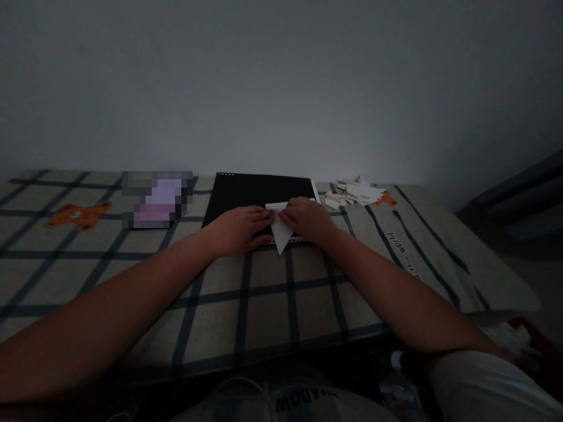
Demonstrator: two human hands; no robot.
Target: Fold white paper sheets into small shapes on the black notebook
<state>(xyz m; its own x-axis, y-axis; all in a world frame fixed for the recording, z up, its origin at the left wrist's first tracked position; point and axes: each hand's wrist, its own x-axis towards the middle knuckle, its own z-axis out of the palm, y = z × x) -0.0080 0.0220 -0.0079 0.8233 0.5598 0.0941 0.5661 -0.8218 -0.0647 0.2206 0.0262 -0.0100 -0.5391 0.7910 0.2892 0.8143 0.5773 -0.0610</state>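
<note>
A white folded paper (pixel 281 233) shaped like a downward-pointing triangle lies on the near edge of a black board (pixel 250 190). My left hand (pixel 240 228) presses on the paper's left side with the fingertips on its upper edge. My right hand (pixel 308 218) pinches the paper's upper right part. Both hands meet at the top of the paper. The scene is dim.
The board sits on a checked cloth (pixel 264 299) with dark stripes and orange bear prints (pixel 78 214). A pile of small folded white papers (pixel 355 192) lies to the right of the board. A blurred pink-and-grey object (pixel 156 199) lies to its left. A plain wall stands behind.
</note>
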